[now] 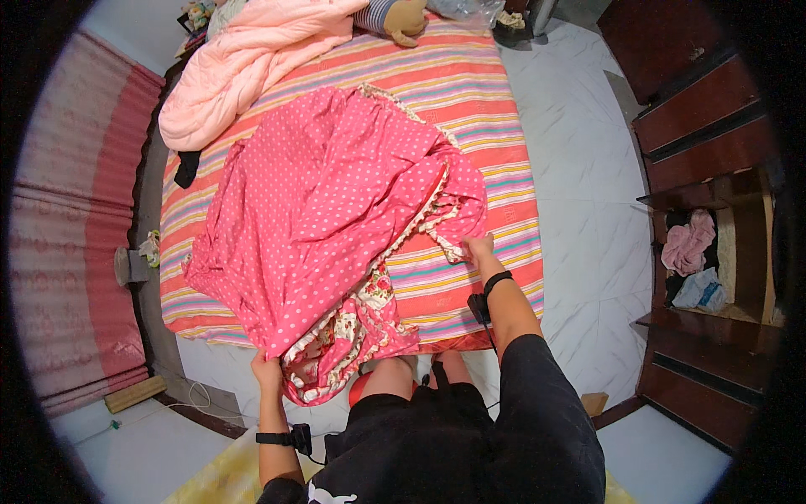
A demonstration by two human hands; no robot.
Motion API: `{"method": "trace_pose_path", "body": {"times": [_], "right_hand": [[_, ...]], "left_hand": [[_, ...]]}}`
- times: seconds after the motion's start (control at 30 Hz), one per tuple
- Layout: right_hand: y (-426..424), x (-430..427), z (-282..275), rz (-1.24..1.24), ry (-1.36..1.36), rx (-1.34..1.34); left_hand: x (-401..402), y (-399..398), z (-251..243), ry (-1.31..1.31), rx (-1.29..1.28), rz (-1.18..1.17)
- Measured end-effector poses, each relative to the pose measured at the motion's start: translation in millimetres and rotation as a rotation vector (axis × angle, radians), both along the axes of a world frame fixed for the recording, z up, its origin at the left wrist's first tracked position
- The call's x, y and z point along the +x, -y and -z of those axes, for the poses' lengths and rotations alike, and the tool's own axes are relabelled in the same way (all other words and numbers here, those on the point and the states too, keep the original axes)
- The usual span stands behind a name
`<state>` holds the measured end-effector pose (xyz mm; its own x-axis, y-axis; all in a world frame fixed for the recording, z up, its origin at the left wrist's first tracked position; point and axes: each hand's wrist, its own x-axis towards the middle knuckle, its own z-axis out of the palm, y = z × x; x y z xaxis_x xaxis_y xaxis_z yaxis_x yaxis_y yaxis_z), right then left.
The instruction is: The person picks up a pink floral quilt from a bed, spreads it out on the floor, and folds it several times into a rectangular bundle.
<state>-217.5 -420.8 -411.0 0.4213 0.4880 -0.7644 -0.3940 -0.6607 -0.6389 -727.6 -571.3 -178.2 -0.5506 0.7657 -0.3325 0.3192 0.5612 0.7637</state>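
Note:
A pink polka-dot fabric cover point(327, 183) with ruffled, elastic-looking edges lies spread and wrinkled on a bed with a striped sheet point(504, 145). Its floral side point(346, 331) shows where the near edge is turned over. My left hand point(267, 372) grips the near left corner, which hangs past the bed's near edge. At the cover's right end, my right hand point(478, 249) is closed on the ruffled edge, above the striped sheet. Dark straps with small devices are on both my wrists.
A peach quilt point(252, 63) and a plush toy point(403, 19) lie at the bed's far end. Curtains point(82, 220) hang at left, beside a grey bin-like container point(129, 266). At right, a dark red cabinet point(699, 145) has an open compartment holding cloth point(689, 242) and a plastic bag point(699, 290).

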Motion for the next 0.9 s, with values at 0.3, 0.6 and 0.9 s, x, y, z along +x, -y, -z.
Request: {"method": "trace_pose_path", "body": {"times": [0.3,0.6,0.9], "right_hand": [[-44,10,61,0.301,-0.304,0.051],[74,-116,9,-1.253,-0.344,-0.105],[-90,-19,-92,-1.808,0.898,0.358]], "left_hand": [[7,1,24,-0.001,-0.100,0.080],[-5,-29,20,0.048,-0.115,0.016],[31,-65,1,-0.350,-0.159,0.274]]}}
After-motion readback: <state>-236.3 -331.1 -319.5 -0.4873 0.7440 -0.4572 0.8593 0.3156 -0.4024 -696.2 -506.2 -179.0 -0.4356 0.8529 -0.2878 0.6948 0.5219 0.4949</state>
